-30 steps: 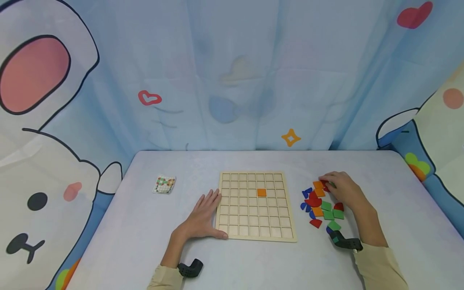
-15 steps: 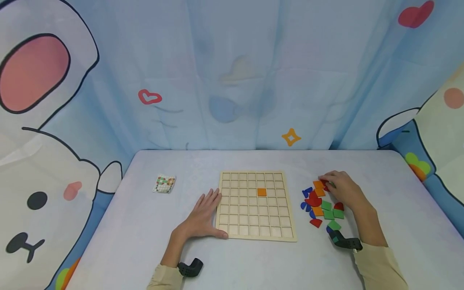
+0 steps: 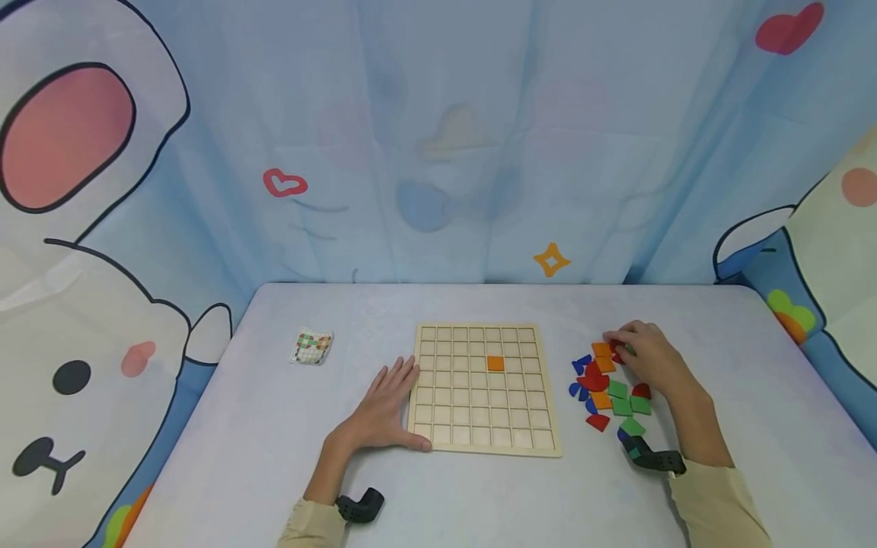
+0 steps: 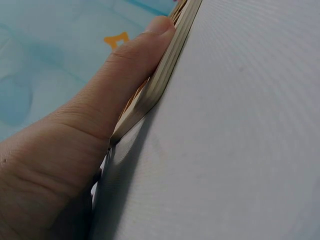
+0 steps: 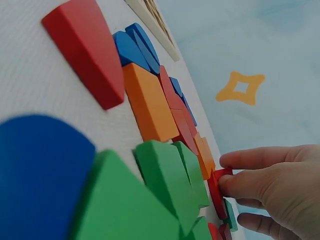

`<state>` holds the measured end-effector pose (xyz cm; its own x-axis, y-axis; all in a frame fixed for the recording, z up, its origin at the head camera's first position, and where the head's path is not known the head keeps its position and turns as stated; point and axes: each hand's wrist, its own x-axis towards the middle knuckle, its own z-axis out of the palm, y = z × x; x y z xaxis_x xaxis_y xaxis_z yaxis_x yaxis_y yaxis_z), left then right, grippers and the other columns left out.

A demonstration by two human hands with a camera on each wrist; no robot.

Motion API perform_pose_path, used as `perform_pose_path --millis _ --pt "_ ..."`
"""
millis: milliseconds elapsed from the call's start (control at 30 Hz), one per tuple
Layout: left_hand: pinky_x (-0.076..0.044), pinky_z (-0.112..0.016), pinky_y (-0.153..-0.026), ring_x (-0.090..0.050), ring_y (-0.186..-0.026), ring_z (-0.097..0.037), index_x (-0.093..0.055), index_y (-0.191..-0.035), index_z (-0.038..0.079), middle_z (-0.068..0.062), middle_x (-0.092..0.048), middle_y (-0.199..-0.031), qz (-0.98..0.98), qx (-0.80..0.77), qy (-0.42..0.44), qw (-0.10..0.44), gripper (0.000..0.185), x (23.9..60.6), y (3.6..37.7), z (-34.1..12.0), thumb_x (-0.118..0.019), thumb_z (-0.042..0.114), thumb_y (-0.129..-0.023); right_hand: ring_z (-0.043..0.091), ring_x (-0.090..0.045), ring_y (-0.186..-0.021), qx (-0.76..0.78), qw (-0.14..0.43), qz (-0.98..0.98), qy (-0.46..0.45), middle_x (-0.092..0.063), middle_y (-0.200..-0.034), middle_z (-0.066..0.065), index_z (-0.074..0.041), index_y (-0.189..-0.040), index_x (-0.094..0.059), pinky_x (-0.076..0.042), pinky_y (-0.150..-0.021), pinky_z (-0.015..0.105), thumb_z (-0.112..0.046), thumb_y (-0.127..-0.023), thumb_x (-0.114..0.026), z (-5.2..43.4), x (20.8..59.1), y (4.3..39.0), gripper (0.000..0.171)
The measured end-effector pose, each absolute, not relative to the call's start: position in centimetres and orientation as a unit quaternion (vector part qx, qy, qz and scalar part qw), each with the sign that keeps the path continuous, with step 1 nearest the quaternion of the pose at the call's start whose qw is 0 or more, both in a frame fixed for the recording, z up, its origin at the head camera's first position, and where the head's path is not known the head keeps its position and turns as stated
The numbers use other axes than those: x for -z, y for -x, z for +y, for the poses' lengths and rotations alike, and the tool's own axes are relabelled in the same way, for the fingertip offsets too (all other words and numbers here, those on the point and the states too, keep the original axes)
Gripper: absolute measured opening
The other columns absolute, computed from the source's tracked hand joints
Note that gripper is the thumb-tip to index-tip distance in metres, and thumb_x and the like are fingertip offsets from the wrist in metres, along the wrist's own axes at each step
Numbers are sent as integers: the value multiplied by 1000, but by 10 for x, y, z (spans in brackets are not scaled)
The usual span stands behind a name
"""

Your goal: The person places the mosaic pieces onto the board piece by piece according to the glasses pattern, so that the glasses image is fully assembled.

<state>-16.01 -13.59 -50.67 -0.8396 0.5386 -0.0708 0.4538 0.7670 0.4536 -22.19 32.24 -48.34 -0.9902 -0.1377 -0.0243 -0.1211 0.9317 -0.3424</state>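
Thumb and finger of my right hand pinch the smooth red piece, probably light, stiff, slick and best held by its edges, between two and three o'clock of the gridded wooden board, whose nine-o'clock side my left hand touches, fingers straight, thumb apart.

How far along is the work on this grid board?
Just begun, it seems. Done: one orange square sits in a cell of the grid board; the other visible cells are bare. In hand: the right grip seems to pinch a red piece, and the left grip touches the board. Remaining, probably: the loose pieces beside the board.
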Motion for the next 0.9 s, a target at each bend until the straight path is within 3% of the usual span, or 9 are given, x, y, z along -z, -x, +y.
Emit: perform_pose_path --millis 233,400,567,767,833,900 --pt "-3 -51 -124 0 -154 -28 -9 -156 5 -9 -2 -165 934 -216 -266 102 126 506 159 -136 -75 65 -67 42 -51 -102 194 21 979 58 -55 -112 27 2 -112 -61 -49 -92 60 -5 -91 -63 331 474 220 22" --pt "-3 -51 -124 1 -154 -27 -9 -156 6 -8 -2 -165 934 -215 -265 104 126 506 160 -136 -75 65 -67 36 -53 -98 248 -12 968 48 -54 -111 24 1 -120 -54 -56 -83 53 -7 -95 -59 330 468 219 27" --pt "-3 -51 -124 0 -154 -27 -9 -156 6 -8 -2 -165 934 -218 -263 103 126 505 159 -136 -76 65 -67 35 -55 -99 268 -30 959 85 -53 -112 21 -4 -132 -55 -57 -82 52 -9 -98 -56 318 467 220 35" --pt "-4 -51 -124 0 -154 -28 -10 -156 5 -9 -3 -165 934 -215 -266 101 126 505 159 -136 -75 65 -67 32 -59 -96 299 -54 946 116 -58 -110 19 -5 -127 -59 -57 -82 49 -10 -97 -57 295 471 222 31" --pt "-4 -51 -124 0 -154 -28 -10 -156 5 -10 -3 -165 934 -215 -267 100 125 505 159 -136 -75 66 -67 32 -61 -97 318 -58 939 120 -62 -110 18 -4 -124 -59 -57 -84 45 -12 -96 -59 286 471 222 29" --pt "-4 -52 -124 0 -154 -28 -10 -156 5 -10 -3 -165 933 -217 -269 99 125 505 159 -136 -75 65 -68 31 -63 -98 337 -49 932 126 -65 -109 17 -4 -122 -59 -57 -85 32 -14 -96 -61 276 472 223 28"
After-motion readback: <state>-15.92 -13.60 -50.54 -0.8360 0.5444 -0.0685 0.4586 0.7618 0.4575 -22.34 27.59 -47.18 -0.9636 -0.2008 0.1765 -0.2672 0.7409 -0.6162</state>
